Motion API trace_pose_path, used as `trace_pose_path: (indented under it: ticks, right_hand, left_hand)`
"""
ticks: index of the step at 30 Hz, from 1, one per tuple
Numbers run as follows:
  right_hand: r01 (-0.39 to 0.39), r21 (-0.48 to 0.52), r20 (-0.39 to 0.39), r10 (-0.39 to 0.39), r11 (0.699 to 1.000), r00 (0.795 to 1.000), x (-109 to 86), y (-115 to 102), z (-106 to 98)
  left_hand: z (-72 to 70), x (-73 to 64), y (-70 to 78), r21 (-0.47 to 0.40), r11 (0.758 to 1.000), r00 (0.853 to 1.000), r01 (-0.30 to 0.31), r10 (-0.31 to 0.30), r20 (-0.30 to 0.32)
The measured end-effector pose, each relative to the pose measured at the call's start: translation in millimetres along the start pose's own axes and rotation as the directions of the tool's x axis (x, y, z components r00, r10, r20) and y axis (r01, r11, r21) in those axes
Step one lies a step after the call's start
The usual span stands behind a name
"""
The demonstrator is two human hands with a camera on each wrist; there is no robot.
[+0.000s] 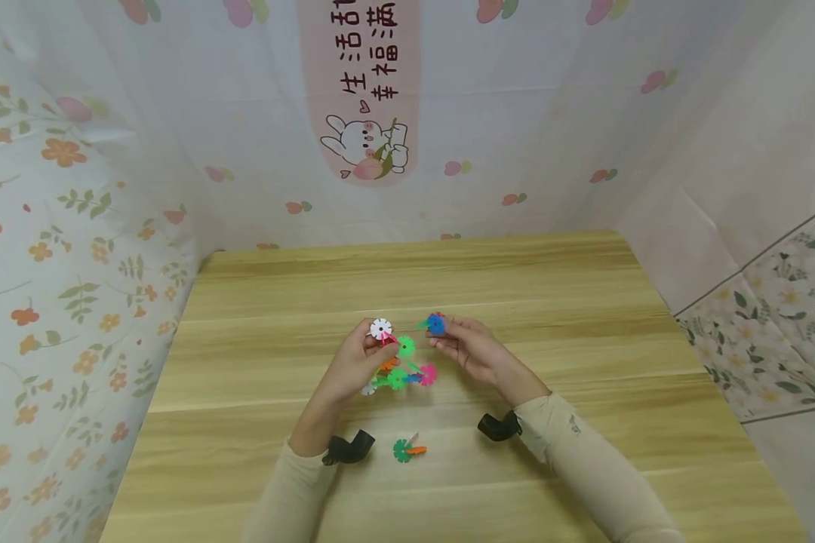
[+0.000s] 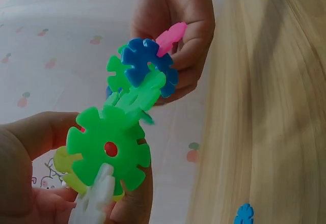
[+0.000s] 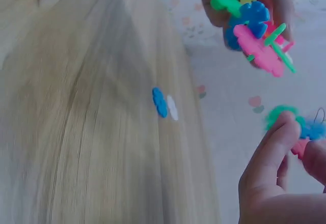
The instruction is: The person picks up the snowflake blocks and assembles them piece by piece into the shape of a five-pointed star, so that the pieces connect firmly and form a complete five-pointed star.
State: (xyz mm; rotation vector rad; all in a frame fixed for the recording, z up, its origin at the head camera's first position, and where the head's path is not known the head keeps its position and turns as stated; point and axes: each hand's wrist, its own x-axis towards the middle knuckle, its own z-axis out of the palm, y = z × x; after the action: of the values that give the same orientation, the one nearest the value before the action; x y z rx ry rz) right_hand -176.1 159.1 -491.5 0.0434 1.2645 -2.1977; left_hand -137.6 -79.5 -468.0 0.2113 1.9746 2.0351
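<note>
My left hand grips a joined chain of flat plastic snowflake discs. In the head view a white disc stands at its top, a green disc by the thumb and a pink disc at the lower right end. In the left wrist view a large green disc fronts the chain. My right hand pinches a smaller joined cluster between thumb and fingertips. Blue, green and red discs show in it. The two pieces are held apart, side by side over the table.
Nearer the table's front lies a small cluster with a green disc and an orange disc. In the right wrist view a blue disc and a white disc lie on the wooden table. Patterned cloth hangs behind.
</note>
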Motion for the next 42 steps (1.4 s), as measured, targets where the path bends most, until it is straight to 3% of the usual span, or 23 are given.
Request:
trace_pose_path:
  ticks: [4, 7, 9, 12, 14, 16, 19, 20, 22, 24, 27, 30, 33, 36, 38, 39, 40, 42]
  right_hand:
    - [0.035, -0.056, -0.036, -0.038, 0.998, 0.999, 4.9, 5.4, 3.4]
    - [0.069, -0.251, -0.081, -0.092, 0.965, 0.993, 9.5, 9.2, 8.4]
    - [0.074, -0.42, -0.109, -0.131, 0.905, 0.985, 12.0, 9.0, 11.1]
    - [0.082, -0.651, -0.112, -0.202, 0.754, 0.973, 19.8, 12.5, 6.1]
    - [0.072, -0.705, -0.091, -0.191, 0.705, 0.977, 28.0, 20.1, 1.0]
    - [0.053, -0.712, -0.07, -0.147, 0.7, 0.987, 35.7, 30.6, -2.9]
    - [-0.012, -0.673, -0.043, -0.023, 0.739, 0.999, 40.2, 43.6, -0.5]
    - [-0.031, -0.673, -0.035, 0.01, 0.739, 0.999, 40.7, 47.0, 1.0]
    - [-0.037, -0.707, -0.018, 0.035, 0.706, 0.999, 41.4, 52.1, 4.9]
    - [-0.012, -0.77, -0.005, 0.014, 0.638, 1.0, 41.4, 55.5, 9.3]
    - [0.038, -0.87, 0.012, -0.056, 0.491, 0.998, 41.1, 61.2, 15.9]
    - [0.075, -0.937, 0.054, -0.071, 0.34, 0.996, 38.6, 65.5, 21.0]
    - [0.11, -0.964, 0.092, -0.085, 0.242, 0.992, 35.7, 69.1, 26.4]
    - [0.145, -0.972, 0.119, -0.147, 0.183, 0.982, 33.9, 68.5, 29.3]
    - [0.162, -0.971, 0.128, -0.19, 0.176, 0.973, 33.8, 66.3, 28.7]
    - [0.164, -0.967, 0.124, -0.2, 0.196, 0.972, 33.7, 64.7, 27.9]
    - [0.163, -0.956, 0.115, -0.2, 0.242, 0.973, 33.4, 63.1, 26.8]
    - [0.162, -0.909, 0.095, -0.188, 0.385, 0.978, 33.5, 58.4, 23.6]
  left_hand:
    - [6.0, -0.9, 8.2, 0.033, 0.999, 0.997, 0.023, -0.025, 0.068]
    - [6.7, -4.5, 12.7, 0.046, 0.998, 0.999, 0.032, -0.034, 0.04]
    - [0.1, -6.8, 9.4, 0.047, 0.999, 1.0, 0.026, -0.025, -0.008]
    - [-14.6, -5.6, -2.1, 0.056, 0.998, 0.997, -0.002, 0.006, -0.071]
    - [-24.1, -4.4, -7.4, 0.074, 0.997, 0.997, -0.023, 0.029, -0.073]
    - [-29.9, -4.2, -8.6, 0.086, 0.996, 0.997, -0.024, 0.03, -0.07]
    - [-38.0, -7.9, -7.6, 0.078, 0.997, 0.997, -0.001, 0.007, -0.073]
    - [-40.4, -9.0, -7.4, 0.076, 0.997, 0.997, 0.006, 0.0, -0.076]
    - [-44.2, -11.1, -6.4, 0.073, 0.997, 0.997, 0.01, -0.005, -0.073]
    - [-45.9, -12.6, -5.4, 0.077, 0.997, 0.999, 0.007, -0.003, -0.053]
    - [-44.9, -14.8, -4.0, 0.075, 0.997, 0.999, 0.008, -0.01, 0.032]
    - [-41.7, -16.5, -6.7, 0.061, 0.998, 0.993, 0.018, -0.025, 0.113]
    - [-41.0, -17.4, -11.4, 0.065, 0.998, 0.986, 0.007, -0.018, 0.166]
    - [-41.8, -15.9, -13.8, 0.079, 0.997, 0.983, -0.023, 0.008, 0.183]
    - [-42.1, -14.0, -13.1, 0.075, 0.996, 0.982, -0.038, 0.023, 0.188]
    - [-42.3, -13.1, -12.5, 0.07, 0.997, 0.982, -0.041, 0.027, 0.186]
    - [-42.3, -12.2, -11.5, 0.069, 0.997, 0.983, -0.044, 0.031, 0.183]
    - [-42.4, -10.8, -9.1, 0.06, 0.997, 0.983, -0.046, 0.035, 0.182]
